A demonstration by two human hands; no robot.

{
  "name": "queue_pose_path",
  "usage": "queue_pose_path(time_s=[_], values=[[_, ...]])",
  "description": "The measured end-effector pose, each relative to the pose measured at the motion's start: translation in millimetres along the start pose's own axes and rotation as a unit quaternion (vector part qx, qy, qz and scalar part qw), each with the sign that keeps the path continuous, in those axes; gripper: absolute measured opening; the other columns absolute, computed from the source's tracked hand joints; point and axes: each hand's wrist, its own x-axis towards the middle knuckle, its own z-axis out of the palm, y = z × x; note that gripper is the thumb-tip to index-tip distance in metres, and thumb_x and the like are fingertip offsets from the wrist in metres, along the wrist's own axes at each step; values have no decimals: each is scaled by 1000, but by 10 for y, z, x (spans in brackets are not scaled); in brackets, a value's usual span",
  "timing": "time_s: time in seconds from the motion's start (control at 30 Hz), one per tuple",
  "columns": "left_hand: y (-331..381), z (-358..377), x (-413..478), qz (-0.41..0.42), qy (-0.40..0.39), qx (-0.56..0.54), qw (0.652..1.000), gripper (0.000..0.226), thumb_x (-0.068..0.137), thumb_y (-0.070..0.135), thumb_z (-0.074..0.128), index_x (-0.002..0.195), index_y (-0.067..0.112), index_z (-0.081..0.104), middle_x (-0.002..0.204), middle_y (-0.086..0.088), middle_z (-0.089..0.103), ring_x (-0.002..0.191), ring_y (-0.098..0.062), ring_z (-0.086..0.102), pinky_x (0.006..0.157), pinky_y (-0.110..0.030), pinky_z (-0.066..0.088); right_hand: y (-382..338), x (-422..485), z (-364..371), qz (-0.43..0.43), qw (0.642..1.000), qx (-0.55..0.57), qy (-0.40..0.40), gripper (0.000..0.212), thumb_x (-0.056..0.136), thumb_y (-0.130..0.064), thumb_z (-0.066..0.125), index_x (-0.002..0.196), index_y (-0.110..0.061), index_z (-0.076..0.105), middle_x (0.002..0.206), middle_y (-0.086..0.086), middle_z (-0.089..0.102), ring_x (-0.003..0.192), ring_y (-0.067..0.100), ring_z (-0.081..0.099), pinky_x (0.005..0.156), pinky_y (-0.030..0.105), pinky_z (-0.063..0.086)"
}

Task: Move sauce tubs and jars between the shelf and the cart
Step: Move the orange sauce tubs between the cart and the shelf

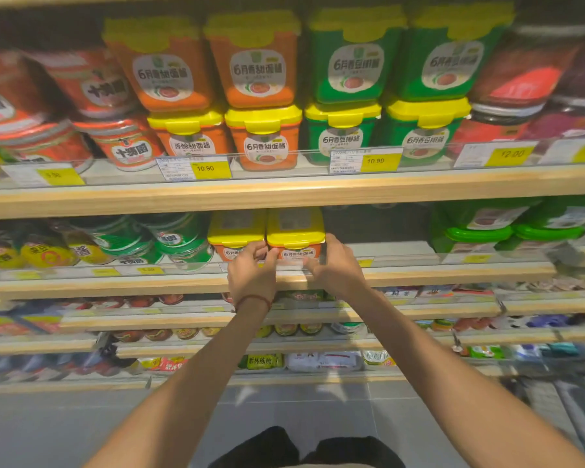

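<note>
Two orange sauce tubs with yellow lids stand side by side on the second shelf. My left hand and my right hand grip the right-hand tub from either side at its front lower corners. The left-hand tub touches it, just beyond my left fingers. To the right of the held tub the shelf shows a bare gap. No cart is in view.
The top shelf holds stacked orange tubs and green tubs, with red jars on both ends. Green cans sit left of my hands, green-lidded tubs at right. Lower shelves carry jars and packets above a grey tiled floor.
</note>
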Motion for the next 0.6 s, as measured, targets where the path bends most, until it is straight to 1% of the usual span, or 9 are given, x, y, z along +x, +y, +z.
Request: queue_pose_path(time_s=[0.03, 0.13, 0.2, 0.27, 0.33, 0.4, 0.5, 0.53, 0.6], values=[[1, -41, -39, 11, -5, 13, 1000, 28, 92, 38, 67, 115, 22, 71, 101, 10, 73, 101, -16, 67, 87, -30, 52, 11, -59, -27, -9, 1000, 0, 6, 30, 98, -29, 65, 126, -25, 57, 120, -2, 65, 109, 21, 60, 91, 38, 53], [-70, -124, -146, 127, -2, 88, 988, 27, 94, 35, 54, 107, 17, 68, 99, 3, 70, 94, -22, 65, 82, -33, 52, 62, -303, -84, -69, 997, -17, 24, 35, 97, -15, 62, 132, -16, 64, 128, 3, 68, 116, 26, 62, 93, 35, 51], [-50, -164, -207, 152, -47, 140, 977, 25, 95, 33, 55, 109, 16, 67, 105, -1, 67, 98, -24, 62, 85, -33, 49, 70, -488, -138, -90, 994, -47, 33, 36, 96, -8, 61, 131, -13, 68, 129, 6, 69, 117, 26, 63, 94, 35, 51], [-18, -193, -267, 148, -99, 164, 970, 29, 95, 35, 58, 119, 22, 66, 117, 1, 64, 107, -22, 60, 90, -34, 49, 77, -666, -171, -105, 990, -76, 46, 27, 96, -4, 59, 117, -11, 73, 118, 6, 73, 109, 27, 66, 88, 40, 55], [-43, -217, -335, 202, -138, 201, 949, 36, 97, 41, 57, 127, 24, 63, 127, 2, 63, 116, -20, 59, 95, -36, 50, 105, -824, -179, -96, 986, -124, 50, 21, 95, -5, 54, 103, -13, 72, 107, 4, 73, 100, 27, 66, 77, 39, 55], [-52, -229, -409, 259, -167, 216, 927, 38, 97, 43, 56, 128, 22, 63, 127, 0, 65, 115, -23, 61, 92, -38, 53, 162, -985, -178, -71, 982, -164, 65, 25, 96, -12, 55, 115, -14, 71, 116, 4, 72, 107, 26, 65, 84, 39, 54], [-29, -209, -527, 308, -211, 279, 885, 39, 97, 51, 50, 122, 23, 63, 115, 1, 66, 104, -24, 63, 81, -39, 54, 238, -1243, -195, -38, 976, -198, 81, 37, 99, -26, 61, 134, -14, 65, 131, 6, 69, 121, 25, 62, 98, 38, 52], [-32, -199, -585, 320, -229, 297, 870, 39, 98, 53, 47, 118, 24, 62, 112, 2, 65, 103, -24, 63, 78, -38, 53, 259, -1336, -201, -26, 976, -201, 82, 41, 98, -28, 61, 137, -14, 64, 133, 6, 68, 124, 26, 61, 100, 40, 52], [-51, -185, -701, 327, -269, 293, 857, 36, 98, 52, 47, 111, 22, 61, 107, 1, 65, 100, -24, 64, 76, -37, 51, 323, -1518, -190, 2, 972, -215, 91, 42, 98, -32, 61, 137, -16, 64, 134, 6, 69, 126, 26, 60, 98, 41, 54]])
